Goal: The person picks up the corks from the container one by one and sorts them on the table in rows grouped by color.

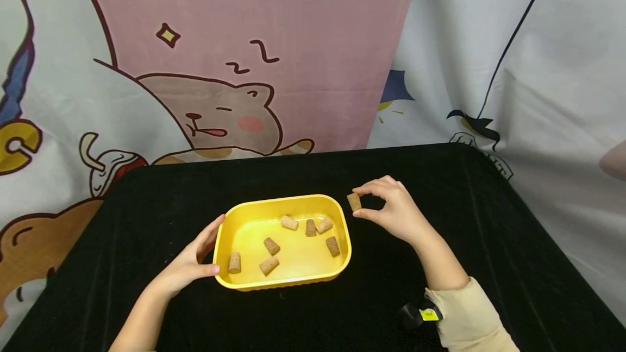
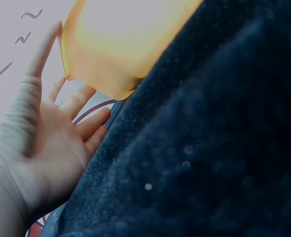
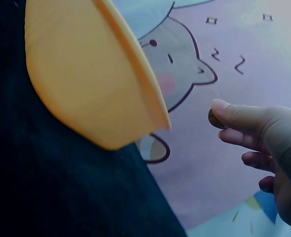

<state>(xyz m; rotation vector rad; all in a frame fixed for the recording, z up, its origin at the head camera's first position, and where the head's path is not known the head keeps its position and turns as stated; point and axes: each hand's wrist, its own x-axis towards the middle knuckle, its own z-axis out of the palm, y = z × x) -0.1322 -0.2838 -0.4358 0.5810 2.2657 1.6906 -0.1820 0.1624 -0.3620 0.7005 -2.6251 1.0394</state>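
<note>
A yellow plastic tub (image 1: 293,281) stands on the black cloth with several corks lying scattered inside, such as one cork (image 1: 235,263) near its left end. My left hand (image 1: 188,265) rests against that end, thumb and forefinger spread along the rim. In the left wrist view its fingers look fairly straight, touching the tub's corner (image 2: 101,81). Beyond the tub's right end, my right hand (image 1: 393,208) pinches a single cork (image 1: 354,202) between thumb and forefinger, apart from the rim. Only the dark end of this cork (image 3: 215,119) shows in the right wrist view.
Black cloth (image 1: 313,319) covers the table. A printed cartoon curtain (image 1: 313,69) hangs behind it, and white fabric (image 1: 552,96) hangs at the right. A black device with a yellow-green label (image 1: 429,315) sits at my right sleeve.
</note>
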